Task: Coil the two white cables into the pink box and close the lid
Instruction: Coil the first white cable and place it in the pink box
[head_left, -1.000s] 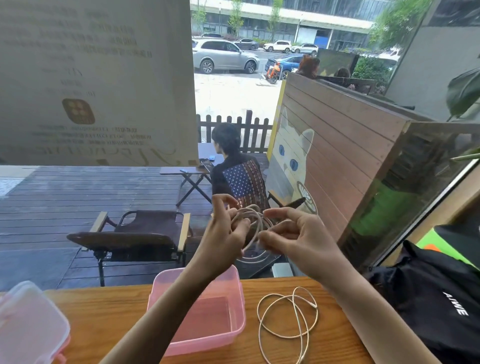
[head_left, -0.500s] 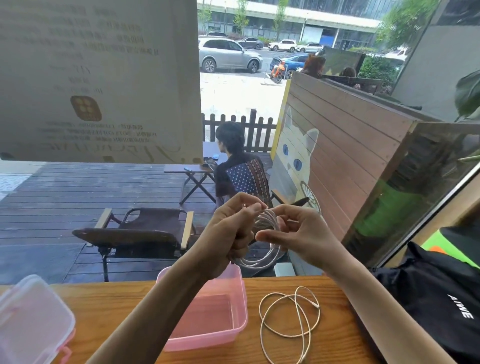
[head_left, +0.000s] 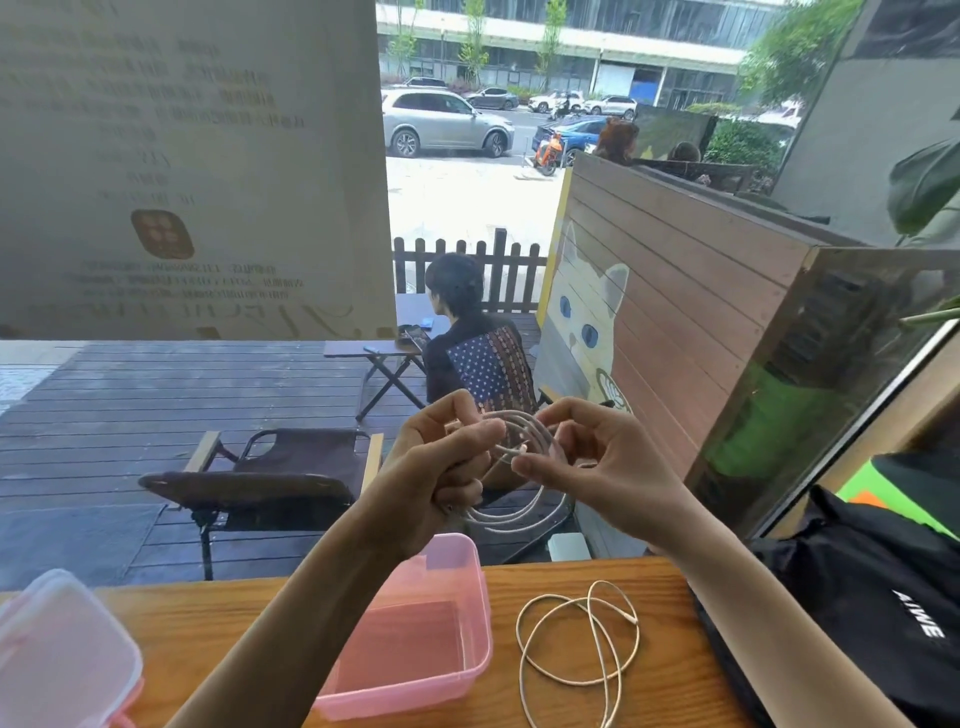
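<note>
A: What is nearest on the counter (head_left: 665, 582), and why does it lie like that?

B: The lid (head_left: 57, 654) is at the left edge, off the box, so the opening stays free. The pink box (head_left: 467, 582) stands open and empty beside it, under the left forearm. I think it is placed there so a finished coil can go straight down into it.

A: And the cables?

B: The second white cable (head_left: 579, 652) lies just right of the box in loose loops, not touched by anyone. It seems to wait for its turn. The first white cable (head_left: 519, 514) is held in the air above the far edge of the counter, already in several rings.

A: How do the hands hold it?

B: The left hand (head_left: 441, 467) is closed around the bundle of rings, thumb on top, so the rings cannot spring open. The right hand (head_left: 597, 457) is half open; its thumb and forefinger pinch the loose end with the plug, near the middle of the coil. The other fingers are spread and hold nothing.

A: So what step is this?

B: In my judgement the last turn of the first cable; nothing is in the box yet
</note>
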